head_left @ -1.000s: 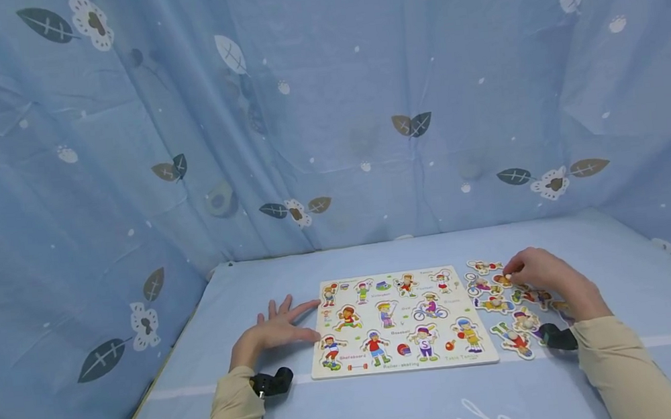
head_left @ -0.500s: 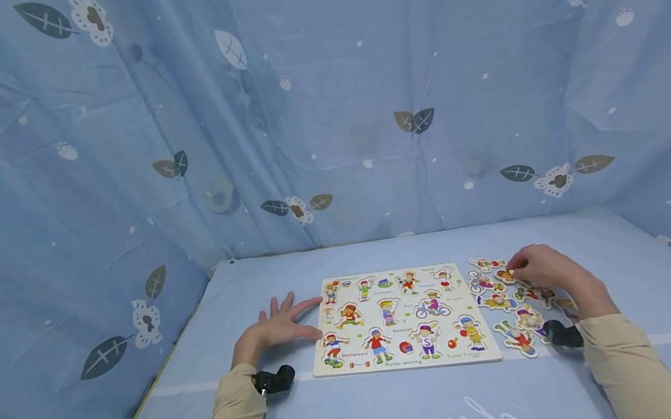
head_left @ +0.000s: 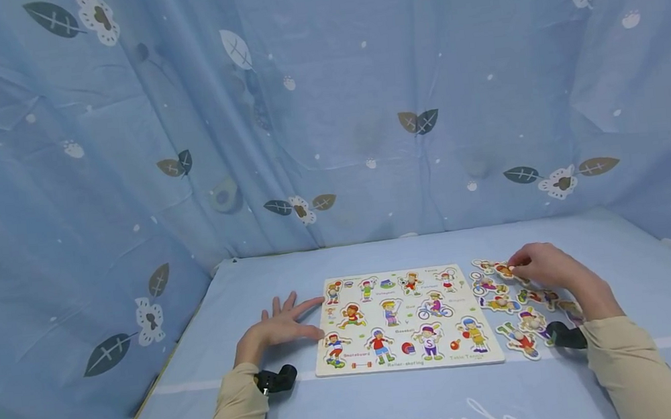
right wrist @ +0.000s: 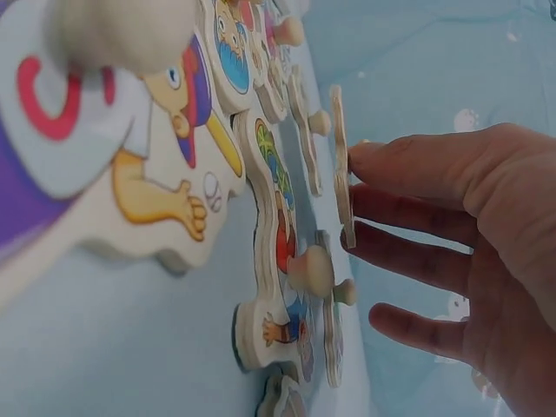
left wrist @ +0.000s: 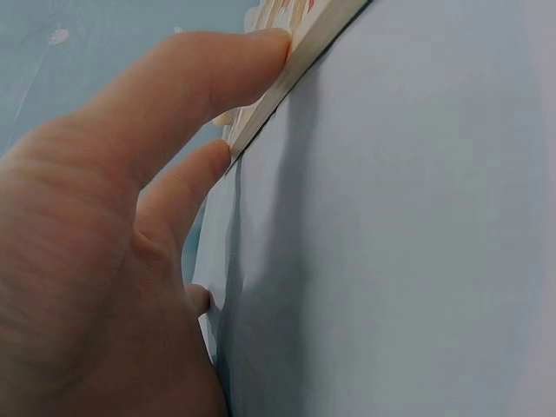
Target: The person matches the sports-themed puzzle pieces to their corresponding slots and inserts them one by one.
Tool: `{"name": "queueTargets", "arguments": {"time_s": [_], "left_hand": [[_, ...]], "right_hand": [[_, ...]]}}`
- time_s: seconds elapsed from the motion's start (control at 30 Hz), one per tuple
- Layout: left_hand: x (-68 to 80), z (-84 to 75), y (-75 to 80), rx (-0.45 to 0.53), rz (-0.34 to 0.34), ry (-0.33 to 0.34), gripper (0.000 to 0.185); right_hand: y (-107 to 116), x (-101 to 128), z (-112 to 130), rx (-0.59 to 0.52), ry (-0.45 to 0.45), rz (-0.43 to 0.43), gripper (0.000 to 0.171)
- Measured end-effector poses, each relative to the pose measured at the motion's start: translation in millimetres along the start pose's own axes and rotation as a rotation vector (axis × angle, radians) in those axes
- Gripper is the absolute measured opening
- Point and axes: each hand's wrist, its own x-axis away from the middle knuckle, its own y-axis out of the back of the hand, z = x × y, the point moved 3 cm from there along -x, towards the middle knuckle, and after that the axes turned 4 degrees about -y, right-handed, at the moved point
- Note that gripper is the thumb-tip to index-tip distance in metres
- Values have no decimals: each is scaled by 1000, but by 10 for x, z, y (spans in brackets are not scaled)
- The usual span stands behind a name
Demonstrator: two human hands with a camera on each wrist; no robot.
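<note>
Our left hand (head_left: 277,328) lies flat on the table (head_left: 391,406), fingers (left wrist: 195,78) straight, tips touching the left edge of the board (head_left: 405,321). Our right hand (head_left: 544,270) pinches one piece (right wrist: 341,165) with thumb and fingers, tilted up off the table, among the loose pieces (head_left: 512,314) just right of the board.

The puzzle board (head_left: 405,320) reads "Skateboard", "Roller-skating", "Table Tennis".
</note>
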Motion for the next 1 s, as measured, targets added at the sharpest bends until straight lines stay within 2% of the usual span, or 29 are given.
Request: {"name": "queueTargets", "arguments": {"time_s": [0.67,1.0], "left_hand": [[29,-1,-6,-4,-6,-9,89],[19,-5,-7,3,-10,-12,89]], "right_hand": [[47,-20,327,44,125,-77,29],[61,-23,436,35,103,-79,29]]}}
